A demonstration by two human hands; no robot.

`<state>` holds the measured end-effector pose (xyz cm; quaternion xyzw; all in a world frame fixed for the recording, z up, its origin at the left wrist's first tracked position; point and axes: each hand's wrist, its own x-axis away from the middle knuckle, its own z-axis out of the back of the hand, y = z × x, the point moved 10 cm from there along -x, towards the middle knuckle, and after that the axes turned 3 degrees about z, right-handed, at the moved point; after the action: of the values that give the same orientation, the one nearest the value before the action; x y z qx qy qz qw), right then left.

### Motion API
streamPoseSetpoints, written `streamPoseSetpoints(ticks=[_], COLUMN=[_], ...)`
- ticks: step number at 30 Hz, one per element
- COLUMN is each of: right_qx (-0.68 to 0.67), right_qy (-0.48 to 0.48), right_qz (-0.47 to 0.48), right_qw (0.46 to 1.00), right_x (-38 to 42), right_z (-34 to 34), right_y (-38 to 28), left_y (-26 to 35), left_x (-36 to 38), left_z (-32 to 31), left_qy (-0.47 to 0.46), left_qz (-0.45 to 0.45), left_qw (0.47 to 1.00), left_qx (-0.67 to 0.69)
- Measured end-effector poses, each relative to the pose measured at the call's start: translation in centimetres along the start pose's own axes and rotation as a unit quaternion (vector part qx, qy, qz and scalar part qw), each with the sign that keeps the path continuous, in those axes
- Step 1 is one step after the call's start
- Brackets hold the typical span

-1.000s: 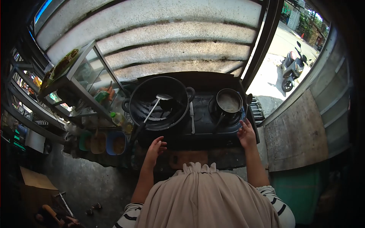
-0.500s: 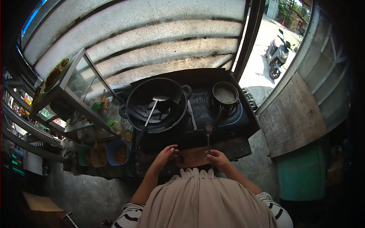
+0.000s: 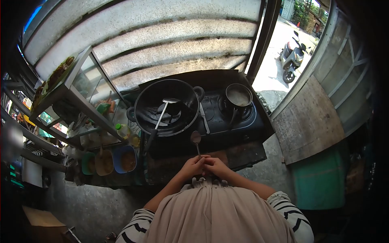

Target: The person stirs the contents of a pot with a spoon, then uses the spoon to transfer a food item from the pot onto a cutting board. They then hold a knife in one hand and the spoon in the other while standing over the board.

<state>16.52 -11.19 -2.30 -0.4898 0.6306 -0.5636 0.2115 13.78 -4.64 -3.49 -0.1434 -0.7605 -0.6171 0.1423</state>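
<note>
A slatted wall (image 3: 178, 44) spans the space far beyond the left hand (image 3: 190, 168) and right hand (image 3: 216, 167). A glass cabinet (image 3: 96, 114) stands well off beyond the left hand, to its left. Directly ahead of both is the black stove (image 3: 216, 126), and nearer, a dark ledge (image 3: 166, 164). On the stove, the wok (image 3: 142, 105) sits ahead and left of the left hand, with a long-handled ladle (image 3: 162, 114) resting across its rim; the saucepan (image 3: 229, 97), holding cloudy liquid, sits ahead and right of the right hand. A narrow, knife-like tool (image 3: 204, 117) lies between them. Smallest is the spoon (image 3: 195, 137), bowl upward, just ahead of the meeting fingers. The right hand is folded in at its handle; the left curls against it, though whether it grips or only touches I cannot tell.

The saucepan's handle points back toward the right hand, so a forward sweep on that side could knock it and spill the liquid. The ladle's grip overhangs the wok's near rim, where a left sleeve might catch it.

The stove's front edge lies just beyond the spoon hand. Open air remains above the stovetop between wok and saucepan, and floor (image 3: 275, 156) shows past the ledge's right end.
</note>
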Motion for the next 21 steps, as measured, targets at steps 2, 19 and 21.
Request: streamPoseSetpoints(ticks=[2,19,21], right_qx=[0.046,0.575,0.563], right_qy=[-0.012,0.26,0.263], right_qz=[-0.013,0.069,0.064], right_qw=[0.999,0.772,0.781], right_x=[-1.3,-12.8,-13.2], right_z=[-0.1,12.6,13.0], right_y=[0.8,-4.1,-3.4], left_y=[0.4,-3.6,-4.4], left_x=[0.6,12.0,12.5], left_z=[1.6,12.0,12.0], left_qy=[0.03,0.217,0.221], left_qz=[-0.04,0.03,0.064], left_qw=[0.999,0.976,0.973], left_qx=[-0.003,-0.014,0.021])
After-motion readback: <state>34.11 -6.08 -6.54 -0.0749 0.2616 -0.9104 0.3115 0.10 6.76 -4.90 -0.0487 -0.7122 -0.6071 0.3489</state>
